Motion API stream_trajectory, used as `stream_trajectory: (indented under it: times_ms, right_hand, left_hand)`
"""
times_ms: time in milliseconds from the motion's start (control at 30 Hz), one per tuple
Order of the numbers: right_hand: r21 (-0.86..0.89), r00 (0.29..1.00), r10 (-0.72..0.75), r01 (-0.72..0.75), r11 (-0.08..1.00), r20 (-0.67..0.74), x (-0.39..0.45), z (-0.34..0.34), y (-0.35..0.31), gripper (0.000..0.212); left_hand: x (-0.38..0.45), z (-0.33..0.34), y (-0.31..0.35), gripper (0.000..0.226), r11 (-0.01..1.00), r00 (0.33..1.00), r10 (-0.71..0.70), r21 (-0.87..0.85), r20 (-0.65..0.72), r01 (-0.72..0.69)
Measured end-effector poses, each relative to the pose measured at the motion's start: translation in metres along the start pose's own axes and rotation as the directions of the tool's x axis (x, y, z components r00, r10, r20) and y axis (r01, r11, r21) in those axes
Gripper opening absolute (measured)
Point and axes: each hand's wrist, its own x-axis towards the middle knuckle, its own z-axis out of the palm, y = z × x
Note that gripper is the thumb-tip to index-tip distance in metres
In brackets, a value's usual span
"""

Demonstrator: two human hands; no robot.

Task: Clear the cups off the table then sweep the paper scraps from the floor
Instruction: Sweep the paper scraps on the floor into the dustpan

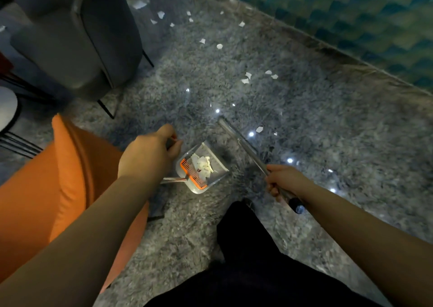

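A clear dustpan (219, 166) with an orange comb edge sits on the grey speckled floor and holds a small heap of white paper scraps (203, 163). My left hand (150, 153) grips the top of the dustpan's upright handle. A broom handle (248, 152) runs diagonally from the floor up to my right hand (284, 182), which is curled around it near its black end. The broom head is blurred just right of the pan. Several white paper scraps (246, 78) lie scattered on the floor farther ahead, with one scrap (259, 129) close to the broom.
An orange cushioned seat (46, 189) is close at my left. A grey armchair (77, 32) on thin black legs stands at the upper left. A blue-green patterned wall (351, 20) runs along the far right. My dark trouser leg (246, 248) is at the bottom.
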Motion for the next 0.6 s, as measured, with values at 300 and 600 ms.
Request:
stream_trajectory:
  times_ms: [300, 600]
  right_hand:
    - [0.056, 0.998, 0.062, -0.06, 0.997, -0.029, 0.072, -0.087, -0.076, 0.02]
    - [0.151, 0.993, 0.087, -0.075, 0.986, -0.078, 0.119, -0.141, -0.123, 0.035]
  left_hand:
    - [0.132, 0.028, 0.048, 0.023, 0.999, 0.997, -0.031, 0.015, 0.077, 0.03]
    - [0.239, 0.05, 0.084, 0.019, 0.998, 0.988, 0.057, -0.016, 0.144, -0.056]
